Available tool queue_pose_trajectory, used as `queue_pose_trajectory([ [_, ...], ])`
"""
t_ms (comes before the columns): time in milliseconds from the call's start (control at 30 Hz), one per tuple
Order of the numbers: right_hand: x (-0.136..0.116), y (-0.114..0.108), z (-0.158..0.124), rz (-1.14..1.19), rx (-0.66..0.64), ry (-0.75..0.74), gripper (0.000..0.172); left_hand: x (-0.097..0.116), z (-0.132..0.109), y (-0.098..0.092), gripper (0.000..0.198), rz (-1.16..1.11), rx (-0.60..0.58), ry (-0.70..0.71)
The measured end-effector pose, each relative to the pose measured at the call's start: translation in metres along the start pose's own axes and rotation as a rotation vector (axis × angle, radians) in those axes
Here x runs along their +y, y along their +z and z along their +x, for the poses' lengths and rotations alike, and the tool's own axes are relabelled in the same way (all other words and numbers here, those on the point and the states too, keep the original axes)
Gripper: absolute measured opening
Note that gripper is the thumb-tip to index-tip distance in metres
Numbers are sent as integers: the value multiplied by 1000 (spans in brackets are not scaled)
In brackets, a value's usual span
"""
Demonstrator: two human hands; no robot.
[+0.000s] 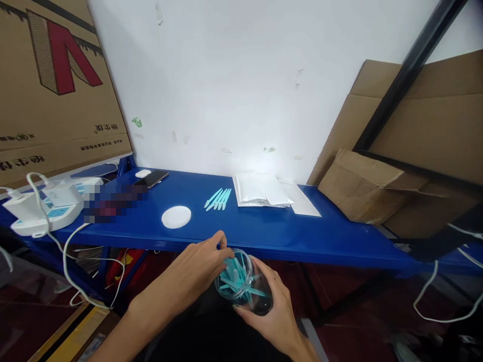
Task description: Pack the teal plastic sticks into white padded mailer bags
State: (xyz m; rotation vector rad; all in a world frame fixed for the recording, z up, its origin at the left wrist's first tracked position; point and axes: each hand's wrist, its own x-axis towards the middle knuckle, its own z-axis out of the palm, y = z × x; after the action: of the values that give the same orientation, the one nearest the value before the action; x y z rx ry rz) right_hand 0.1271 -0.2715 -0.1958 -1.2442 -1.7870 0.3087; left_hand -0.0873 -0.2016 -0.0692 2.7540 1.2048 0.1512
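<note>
A clear round jar (pixel 260 300) with several light-blue sticks (pixel 236 276) inside is tilted in front of the blue shelf. My right hand (pixel 277 301) is wrapped round its right side. At the jar's open mouth, my left hand (pixel 207 259) has its fingers pinched together by the rim; whether a stick is between them is too small to tell. Several more light-blue sticks (pixel 219 199) lie side by side on the blue shelf (pixel 211 234). To their left rests a round white lid (pixel 176 217).
White envelopes (pixel 262 190) are stacked right of the loose sticks. A phone (pixel 153 178), a small white case (pixel 143 174) and a power strip (pixel 56 217) with white cables are on the left. A cardboard box (pixel 362 186) stands at the right.
</note>
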Motion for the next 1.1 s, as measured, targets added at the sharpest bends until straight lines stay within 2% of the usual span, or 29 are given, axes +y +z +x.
queue_pose_trajectory([
  [133,1,2,0,-63,-9,-90,88,5,-2,-4,36,-51,-115,-79],
  [200,3,3,0,-75,-18,-111,89,6,-3,-3,34,-60,-134,-100],
  [533,4,4,-2,-60,-39,-70,90,0,-5,14,27,-18,-27,-70],
  [767,6,3,-1,-33,-18,3,91,-15,-5,11,25,-115,-9,-31],
  [933,6,3,-2,-19,-18,9,91,-7,-6,4,30,-160,-24,6],
  [1100,6,4,-2,-40,-8,-22,90,-3,-4,9,30,-237,-30,39],
])
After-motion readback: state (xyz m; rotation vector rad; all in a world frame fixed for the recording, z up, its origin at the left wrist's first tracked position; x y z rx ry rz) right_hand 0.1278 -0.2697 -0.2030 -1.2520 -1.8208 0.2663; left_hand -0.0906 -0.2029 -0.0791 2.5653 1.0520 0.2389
